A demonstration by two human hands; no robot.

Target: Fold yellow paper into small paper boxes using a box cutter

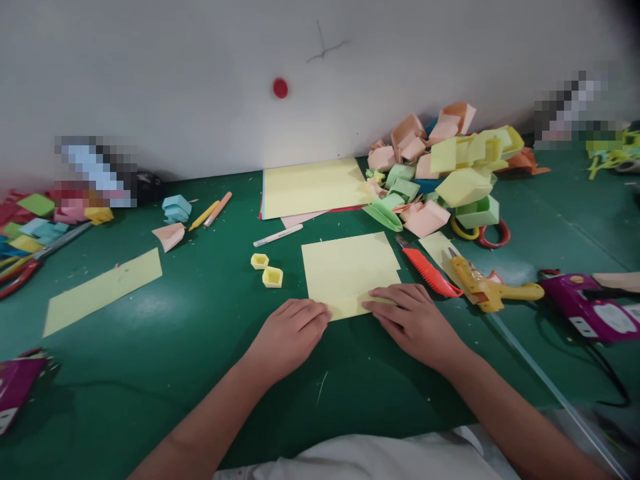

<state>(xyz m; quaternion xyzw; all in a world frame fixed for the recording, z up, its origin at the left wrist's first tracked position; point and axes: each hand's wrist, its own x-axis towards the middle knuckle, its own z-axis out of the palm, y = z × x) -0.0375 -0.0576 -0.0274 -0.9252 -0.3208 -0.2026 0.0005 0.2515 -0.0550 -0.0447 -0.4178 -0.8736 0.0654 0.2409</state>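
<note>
A pale yellow sheet of paper (350,263) lies flat on the green table, with a small notch in its right side. At its near left corner, my left hand (293,333) holds the edge with fingers pressed together and curled. My right hand (413,320) grips the near right part of the same sheet, its fingertips on top and its thumb hidden. Just left of the sheet sit two small yellow folded paper cups (273,277). A white pen (278,235) lies beyond them. To the right rests a red-orange utility knife (433,272).
A yellow glue gun (487,283) lies at the right over a paper strip, near a purple power strip (595,307). Folded paper boxes (415,167) are heaped behind. Stacked sheets (315,187) lie against the wall. Scissors (45,257) and a yellow strip (103,291) are left.
</note>
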